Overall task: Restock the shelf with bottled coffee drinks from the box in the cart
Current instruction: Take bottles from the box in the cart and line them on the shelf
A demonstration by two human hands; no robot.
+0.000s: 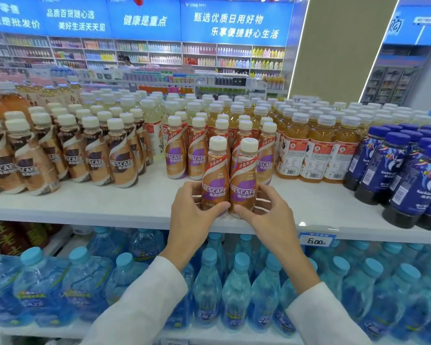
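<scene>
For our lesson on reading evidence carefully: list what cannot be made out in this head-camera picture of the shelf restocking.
- Box and cart: outside the head view.
- Bases of the two purple-labelled Nescafe coffee bottles: covered by the left hand and right hand.
- White price tag on the white shelf edge: small print blurred.
- Far wall shelves: products too small.

Upper shelf (110,207), front edge: two coffee bottles upright, touching side by side, the left bottle (215,178) in the left hand (193,212), the right bottle (243,180) in the right hand (269,210). Directly behind them: rows of matching coffee bottles (184,150). Left of those: another coffee bottle block (72,155). Right: tea bottles (316,150), then dark bottles (403,175) at far right. Shelf below: water bottles (234,290). Price tag (316,240) on the shelf edge, right of the hands.
</scene>
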